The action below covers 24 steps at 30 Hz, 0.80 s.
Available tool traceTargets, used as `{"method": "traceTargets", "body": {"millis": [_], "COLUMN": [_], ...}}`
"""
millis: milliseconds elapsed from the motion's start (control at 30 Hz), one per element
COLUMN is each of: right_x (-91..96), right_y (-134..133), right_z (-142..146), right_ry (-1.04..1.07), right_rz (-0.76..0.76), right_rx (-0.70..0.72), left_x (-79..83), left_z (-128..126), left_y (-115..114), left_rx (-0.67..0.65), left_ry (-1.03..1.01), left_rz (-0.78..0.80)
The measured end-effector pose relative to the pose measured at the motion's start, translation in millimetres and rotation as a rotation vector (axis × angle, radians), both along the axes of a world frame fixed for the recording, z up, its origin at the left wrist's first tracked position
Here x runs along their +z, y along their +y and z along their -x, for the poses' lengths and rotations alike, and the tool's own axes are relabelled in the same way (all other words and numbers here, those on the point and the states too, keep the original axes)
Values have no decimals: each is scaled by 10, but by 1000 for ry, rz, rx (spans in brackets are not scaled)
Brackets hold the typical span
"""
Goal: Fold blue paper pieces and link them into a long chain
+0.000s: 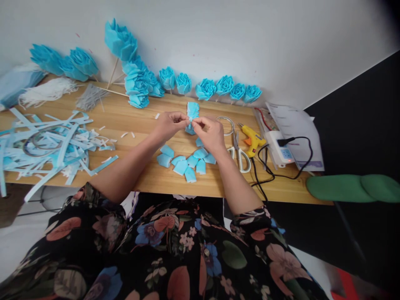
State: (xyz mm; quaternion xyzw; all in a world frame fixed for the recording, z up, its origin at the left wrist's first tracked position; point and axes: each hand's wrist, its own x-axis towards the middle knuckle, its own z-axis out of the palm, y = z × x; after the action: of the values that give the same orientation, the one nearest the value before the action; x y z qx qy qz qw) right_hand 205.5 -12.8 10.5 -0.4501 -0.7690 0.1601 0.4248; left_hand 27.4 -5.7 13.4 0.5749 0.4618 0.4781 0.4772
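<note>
My left hand [172, 125] and my right hand [208, 130] meet at the middle of the table, fingertips pinched together. Between them is a small light-blue petal piece, mostly covered by the fingers. Just behind the fingertips shows a column of overlapping blue petal pieces [193, 108]; whether it is joined to the pinched piece I cannot tell. Closer to me, several loose blue petals [180, 167] are spread on the wood between my forearms.
Blue flowers [206, 88] line the wall. Cut strips [62, 146] heap at left, near white cords [50, 91] and grey wires [90, 96]. To the right are scissors [238, 154], a tape ring [226, 125], a yellow glue gun [253, 139] and a corded power strip [278, 148].
</note>
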Motion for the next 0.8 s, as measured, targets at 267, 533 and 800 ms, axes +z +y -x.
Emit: {"method": "traceTargets", "body": {"millis": [267, 533, 800], "right_x": [1, -35, -75], "right_y": [16, 41, 79], "right_z": [-21, -49, -59], "right_ry": [-9, 35, 32], "right_rz": [9, 45, 30], "right_rx": [32, 84, 86], "left_x": [16, 40, 94], "left_z": [-3, -11, -36], "left_y": [-2, -17, -42], "left_rx": [-1, 3, 12], "left_ry": [-9, -25, -18], "left_rz": [9, 31, 43]}}
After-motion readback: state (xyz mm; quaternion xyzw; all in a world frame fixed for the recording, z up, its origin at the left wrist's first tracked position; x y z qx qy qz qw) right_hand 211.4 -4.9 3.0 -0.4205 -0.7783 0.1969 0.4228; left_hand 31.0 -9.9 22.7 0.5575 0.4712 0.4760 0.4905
